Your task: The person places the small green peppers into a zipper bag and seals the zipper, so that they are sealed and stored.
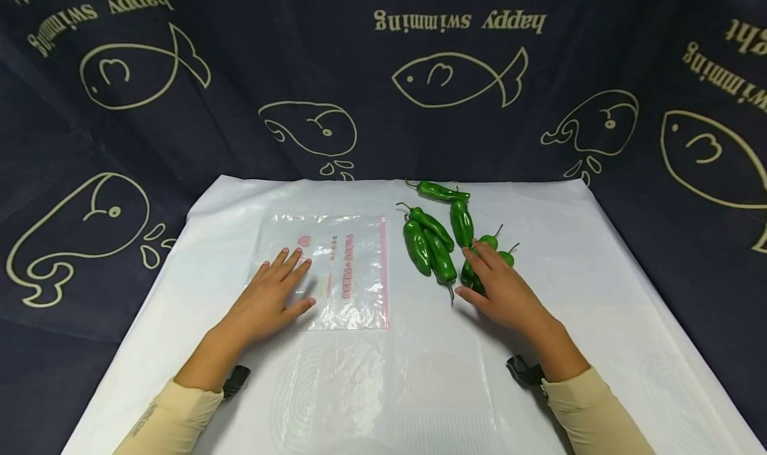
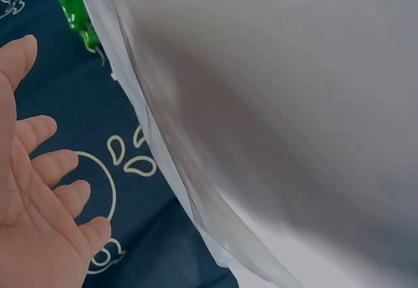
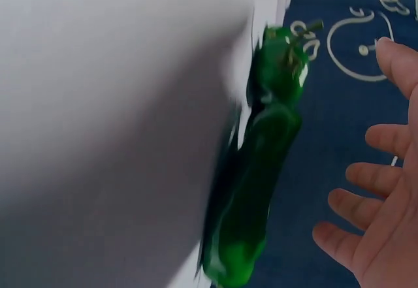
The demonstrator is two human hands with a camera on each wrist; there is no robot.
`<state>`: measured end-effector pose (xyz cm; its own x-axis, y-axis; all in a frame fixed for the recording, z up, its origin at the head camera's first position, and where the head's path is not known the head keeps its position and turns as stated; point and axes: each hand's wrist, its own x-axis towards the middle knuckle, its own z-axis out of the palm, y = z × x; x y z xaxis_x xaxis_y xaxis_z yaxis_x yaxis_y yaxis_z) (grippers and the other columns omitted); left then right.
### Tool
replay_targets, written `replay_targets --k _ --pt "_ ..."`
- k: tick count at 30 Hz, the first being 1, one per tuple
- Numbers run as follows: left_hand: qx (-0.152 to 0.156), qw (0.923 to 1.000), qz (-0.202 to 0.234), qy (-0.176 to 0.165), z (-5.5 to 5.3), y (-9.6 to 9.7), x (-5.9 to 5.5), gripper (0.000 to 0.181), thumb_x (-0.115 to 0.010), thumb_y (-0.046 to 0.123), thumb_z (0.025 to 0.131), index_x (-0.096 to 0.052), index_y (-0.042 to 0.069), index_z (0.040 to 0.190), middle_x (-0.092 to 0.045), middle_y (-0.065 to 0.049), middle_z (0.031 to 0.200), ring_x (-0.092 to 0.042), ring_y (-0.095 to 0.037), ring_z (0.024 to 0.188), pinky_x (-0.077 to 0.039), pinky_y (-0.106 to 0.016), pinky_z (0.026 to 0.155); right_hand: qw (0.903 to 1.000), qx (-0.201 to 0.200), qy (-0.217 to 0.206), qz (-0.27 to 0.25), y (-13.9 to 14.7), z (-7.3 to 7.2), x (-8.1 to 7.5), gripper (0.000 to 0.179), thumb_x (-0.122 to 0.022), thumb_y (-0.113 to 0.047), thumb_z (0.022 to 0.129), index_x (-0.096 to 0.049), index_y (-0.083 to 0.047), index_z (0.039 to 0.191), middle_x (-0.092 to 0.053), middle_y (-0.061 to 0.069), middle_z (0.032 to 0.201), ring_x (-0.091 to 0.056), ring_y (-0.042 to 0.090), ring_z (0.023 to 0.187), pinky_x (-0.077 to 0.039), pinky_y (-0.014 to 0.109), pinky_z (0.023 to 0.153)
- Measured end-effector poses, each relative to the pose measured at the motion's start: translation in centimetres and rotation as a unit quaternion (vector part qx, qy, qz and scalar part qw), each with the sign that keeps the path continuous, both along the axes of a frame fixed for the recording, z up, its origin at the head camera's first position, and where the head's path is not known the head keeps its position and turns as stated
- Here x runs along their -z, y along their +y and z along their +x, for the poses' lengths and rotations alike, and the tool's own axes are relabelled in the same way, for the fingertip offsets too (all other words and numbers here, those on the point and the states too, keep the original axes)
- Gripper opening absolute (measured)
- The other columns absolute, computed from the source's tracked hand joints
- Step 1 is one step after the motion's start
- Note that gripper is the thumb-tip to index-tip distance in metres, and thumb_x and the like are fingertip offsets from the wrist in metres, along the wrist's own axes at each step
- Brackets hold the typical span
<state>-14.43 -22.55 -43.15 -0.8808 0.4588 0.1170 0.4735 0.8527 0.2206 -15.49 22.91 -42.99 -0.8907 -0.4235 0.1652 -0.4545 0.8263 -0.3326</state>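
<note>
In the head view a clear zip bag (image 1: 359, 312) with pink print lies flat on the white-covered table, its pink zip strip on the right. My left hand (image 1: 271, 302), fingers spread, is over the bag's lower left part. Several green peppers (image 1: 417, 245) lie in a loose group to the right of the bag. My right hand (image 1: 506, 292), fingers extended and holding nothing, overlaps the nearer right peppers and partly hides them. The right wrist view shows green peppers (image 3: 251, 190) in front of the right palm (image 3: 392, 236). In the left wrist view the left hand (image 2: 39, 196) shows empty, fingers loosely extended.
A white plastic sheet (image 1: 437, 388) covers the table. Behind and at both sides hangs a dark blue cloth (image 1: 371, 142) with fish and whale drawings. Black wrist straps (image 1: 524, 370) sit below both wrists.
</note>
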Motion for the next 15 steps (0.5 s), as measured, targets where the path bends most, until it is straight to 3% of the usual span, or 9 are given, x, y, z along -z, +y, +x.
replay_targets --k 9,15 --pt "0.022 0.9995 -0.017 -0.012 -0.8 1.1 0.5 0.076 -0.057 0.052 0.095 -0.035 0.012 0.155 -0.021 -0.012 0.163 -0.011 -0.035 0.149 -0.016 -0.061 0.114 0.9987 -0.05 -0.003 0.003 -2.9 0.3 0.2 0.08 -0.065 -0.048 0.092 -0.035 -0.006 0.154 -0.025 0.016 0.16 -0.022 0.036 0.146 -0.031 0.056 0.11" --pt "0.04 0.9989 -0.023 0.006 -1.4 1.7 0.9 0.076 -0.061 0.051 0.093 -0.04 0.01 0.153 -0.024 -0.013 0.162 -0.016 -0.039 0.147 -0.02 -0.064 0.111 0.9972 -0.075 -0.006 -0.001 -4.4 0.2 0.2 0.079 -0.065 -0.047 0.093 -0.036 -0.008 0.154 -0.027 0.015 0.16 -0.025 0.034 0.146 -0.032 0.053 0.111"
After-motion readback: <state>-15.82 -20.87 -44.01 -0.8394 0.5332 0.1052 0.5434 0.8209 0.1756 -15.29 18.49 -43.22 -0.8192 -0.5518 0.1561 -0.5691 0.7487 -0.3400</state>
